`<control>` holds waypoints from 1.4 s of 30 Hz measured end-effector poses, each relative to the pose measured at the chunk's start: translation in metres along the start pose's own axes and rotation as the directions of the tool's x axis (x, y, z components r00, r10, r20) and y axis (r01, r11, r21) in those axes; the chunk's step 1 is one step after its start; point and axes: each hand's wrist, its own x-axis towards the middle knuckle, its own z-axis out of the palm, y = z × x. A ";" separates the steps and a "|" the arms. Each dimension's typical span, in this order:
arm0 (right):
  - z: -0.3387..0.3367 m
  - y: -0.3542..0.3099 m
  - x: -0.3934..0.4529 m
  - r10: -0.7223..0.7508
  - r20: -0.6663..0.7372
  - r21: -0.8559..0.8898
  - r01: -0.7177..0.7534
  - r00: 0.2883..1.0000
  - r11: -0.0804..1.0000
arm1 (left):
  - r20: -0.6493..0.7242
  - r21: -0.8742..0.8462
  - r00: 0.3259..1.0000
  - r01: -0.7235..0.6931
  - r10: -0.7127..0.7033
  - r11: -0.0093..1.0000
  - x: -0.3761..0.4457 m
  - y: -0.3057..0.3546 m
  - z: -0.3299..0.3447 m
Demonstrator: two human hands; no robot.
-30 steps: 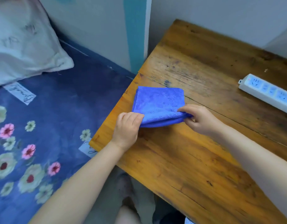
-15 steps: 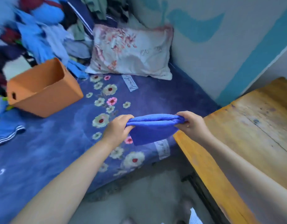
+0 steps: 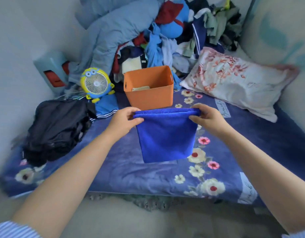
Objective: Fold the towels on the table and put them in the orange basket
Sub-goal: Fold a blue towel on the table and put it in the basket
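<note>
The folded blue towel (image 3: 166,136) hangs in the air above the flowered bedspread (image 3: 251,152), held by its top edge just in front of the orange basket (image 3: 149,86). The left hand (image 3: 122,123) pinches the towel's left upper corner, thumb over curled fingers, and the right hand (image 3: 207,118) pinches the right upper corner the same way. The basket stands on the bed, with a pale folded cloth (image 3: 141,88) inside it. A yellow fan (image 3: 96,85) sits to its left, a floral pillow (image 3: 234,81) to its right, and heaped clothes (image 3: 165,40) behind.
</note>
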 end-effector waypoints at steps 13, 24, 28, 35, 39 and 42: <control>0.072 -0.020 0.188 -0.039 -0.013 -0.026 0.039 0.999 0.999 | -0.156 -0.056 0.982 0.101 -0.108 0.993 0.152 -0.073 -0.073; 0.087 0.019 0.383 -0.004 -0.076 -0.071 -0.001 0.997 0.997 | -0.191 0.013 0.977 0.101 -0.096 0.995 0.355 -0.126 -0.067; 0.084 0.033 0.456 -0.026 -0.164 -0.144 0.002 0.986 0.990 | -0.213 -0.027 0.973 0.084 -0.088 0.996 0.435 -0.139 -0.053; 0.089 0.095 0.561 0.092 -0.211 -0.180 -0.132 0.973 0.975 | -0.131 -0.163 0.967 0.197 -0.219 0.967 0.549 -0.194 0.000; 0.105 0.153 0.601 0.226 -0.154 -0.224 -0.256 0.962 0.940 | -0.060 -0.233 0.937 0.321 -0.343 0.918 0.586 -0.244 0.039; 0.122 0.202 0.623 0.260 -0.108 -0.364 -0.282 0.960 0.888 | 0.046 -0.280 0.883 0.461 -0.468 0.842 0.610 -0.285 0.072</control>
